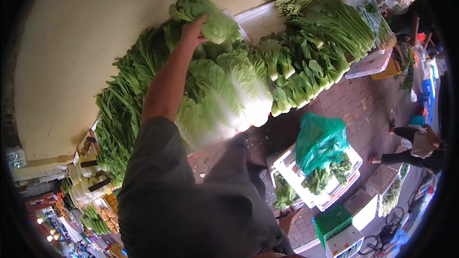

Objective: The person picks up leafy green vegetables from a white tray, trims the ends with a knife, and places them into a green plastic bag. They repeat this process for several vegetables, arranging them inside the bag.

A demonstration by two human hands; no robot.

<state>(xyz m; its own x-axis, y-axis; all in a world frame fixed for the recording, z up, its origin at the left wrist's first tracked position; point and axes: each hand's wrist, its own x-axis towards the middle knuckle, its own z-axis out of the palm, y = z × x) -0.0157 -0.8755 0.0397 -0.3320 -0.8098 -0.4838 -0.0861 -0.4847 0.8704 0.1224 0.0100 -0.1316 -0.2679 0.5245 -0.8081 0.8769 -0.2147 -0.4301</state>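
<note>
Up against the wall side of the vegetable display, my left hand [194,33] grips a pale-green head of leafy greens [214,28], its leaves pointing up and left. Just below it lie large Chinese cabbages [229,89] with thick white stems. Dark leafy greens [125,96] are heaped left of my arm. To the right are rows of bok choy [297,89] and long-stemmed greens [344,25]. My right hand [289,218] hangs low beside my body, partly hidden, fingers apart, with nothing seen in it. A green plastic bag [321,143] lies near it on white foam boxes with some loose leaves.
A bare beige wall [89,43] runs behind the display. A green plastic crate [331,222] and more foam boxes [365,211] stand on the paved floor at lower right. White radishes [84,186] and other produce lie at lower left. Other people are at the far right.
</note>
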